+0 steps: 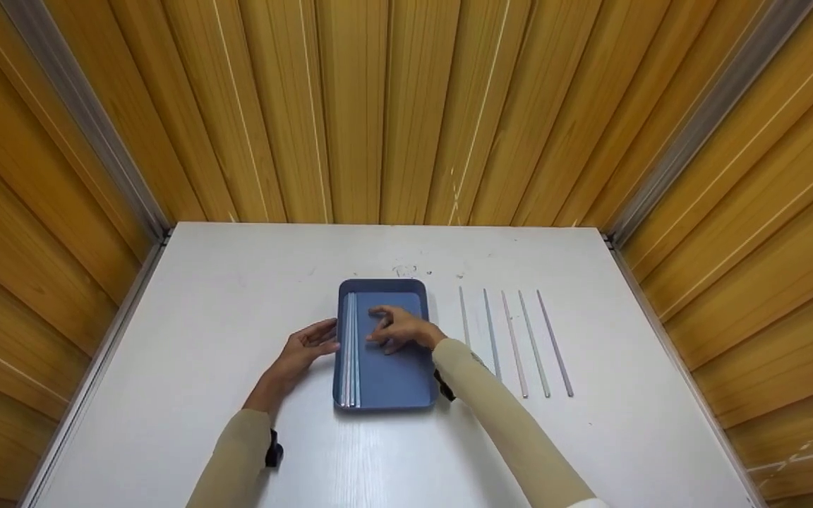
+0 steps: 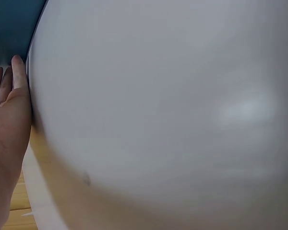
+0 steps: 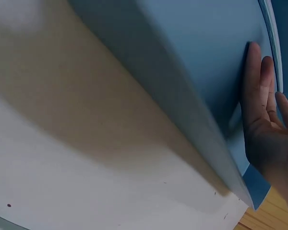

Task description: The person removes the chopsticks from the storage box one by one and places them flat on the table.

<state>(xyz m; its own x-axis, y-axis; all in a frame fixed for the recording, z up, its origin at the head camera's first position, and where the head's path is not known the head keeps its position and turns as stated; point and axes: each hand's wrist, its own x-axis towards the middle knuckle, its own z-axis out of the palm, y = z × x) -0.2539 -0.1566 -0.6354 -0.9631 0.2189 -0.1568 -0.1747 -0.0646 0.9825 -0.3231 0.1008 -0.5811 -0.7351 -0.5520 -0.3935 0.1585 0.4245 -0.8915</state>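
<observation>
I've my L hand [image 1: 300, 353], fingers extended, against the blue rect. plastic-looking tray [image 1: 396, 374], R hand [image 1: 401, 329] w/ fingers apart over it, nr slim pale sticks [image 1: 356, 367].

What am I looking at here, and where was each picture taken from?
There's no machine, just someone working bare-handed. The wide picture comes from a camera worn on the head; the other two come from cameras on the left and right wrists.

On the white table sits a blue tray with a few thin sticks, possibly chopsticks, along its left side. Five pastel sticks lie to its right. The left hand touches the tray's left side. The right hand is over the tray and seems to hold nothing.
</observation>
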